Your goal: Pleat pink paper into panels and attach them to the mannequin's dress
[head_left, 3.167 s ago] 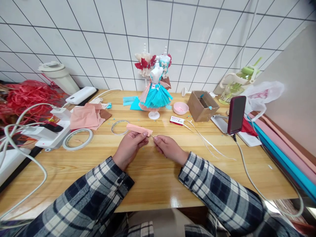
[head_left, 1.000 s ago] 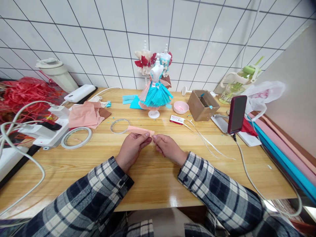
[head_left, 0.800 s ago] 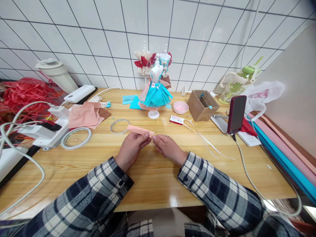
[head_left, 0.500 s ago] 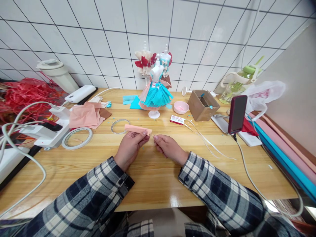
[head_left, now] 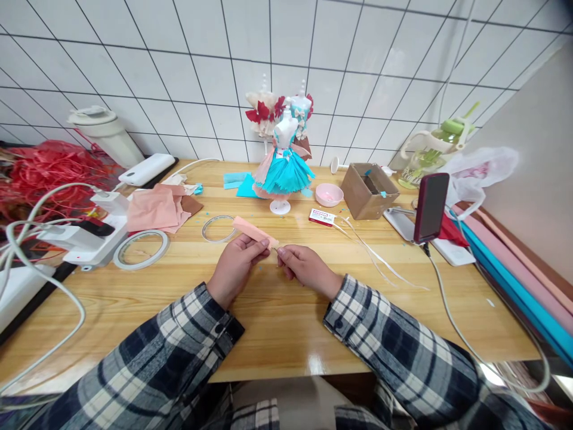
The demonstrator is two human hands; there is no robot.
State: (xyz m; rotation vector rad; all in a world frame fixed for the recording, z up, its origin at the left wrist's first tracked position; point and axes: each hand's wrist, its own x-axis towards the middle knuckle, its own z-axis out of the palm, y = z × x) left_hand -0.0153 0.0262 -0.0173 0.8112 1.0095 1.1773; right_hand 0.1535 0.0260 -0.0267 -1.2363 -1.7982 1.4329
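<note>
Over the bench (head_left: 277,340), our left hand's (head_left: 236,263) grip clamps the peach strip (head_left: 251,230) near its right end, long axis slanting away leftward, while our right hand (head_left: 307,267) pinches together just beside that end, on what we cannot tell.

Peach strip (head_left: 251,229) partly hidden by left hand (head_left: 233,267); red strands (head_left: 54,176) cut off (at left edge).

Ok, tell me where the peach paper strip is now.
In the head view, the peach paper strip is just left of centre, held in the left hand, its far end by the smaller tape ring.
</note>
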